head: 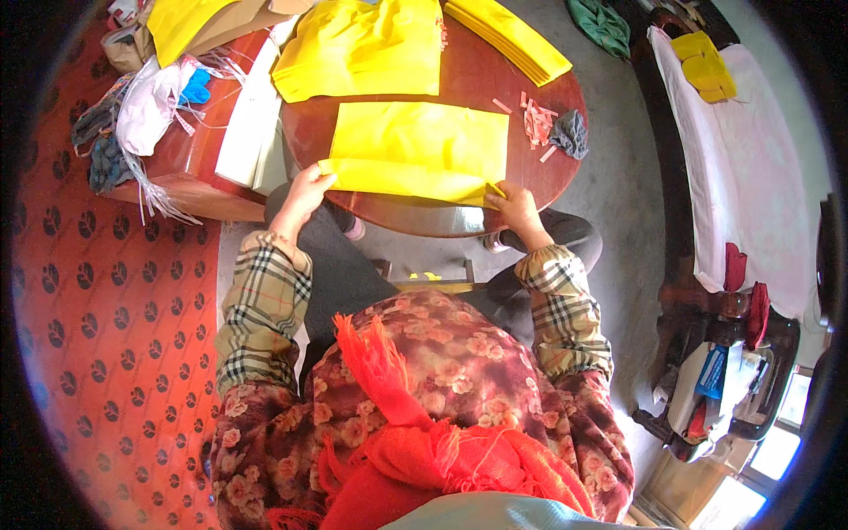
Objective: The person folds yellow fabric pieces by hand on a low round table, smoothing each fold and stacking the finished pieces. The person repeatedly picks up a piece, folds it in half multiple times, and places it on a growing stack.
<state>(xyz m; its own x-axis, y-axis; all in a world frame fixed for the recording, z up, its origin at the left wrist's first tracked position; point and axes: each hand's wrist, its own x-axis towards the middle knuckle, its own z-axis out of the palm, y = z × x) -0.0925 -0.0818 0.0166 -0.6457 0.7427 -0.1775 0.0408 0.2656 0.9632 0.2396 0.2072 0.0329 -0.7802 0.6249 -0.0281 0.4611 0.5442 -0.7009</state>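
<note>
A yellow sheet (417, 132), of fabric or paper, lies on the round reddish-brown table (424, 222) with its near edge folded over in a long strip. My left hand (301, 199) pinches the left end of that fold between thumb and fingers. At the right end, my right hand (520, 209) grips the fold's corner. Beyond the sheet sits a stack of yellow sheets (371, 56). A stack of narrow folded yellow pieces (507, 40) lies at the table's far right. Small pinkish strips (538, 122) are piled beside a crumpled dark cloth (570, 134) near the right edge.
At left, a red-brown box-like surface (199, 159) holds a long white board (245, 119), a whitish bag (149, 112), plastic strings and gloves. A bench with a pale cover (748, 152) stands at right, bearing a yellow bundle (705, 66). My legs are under the table's near edge.
</note>
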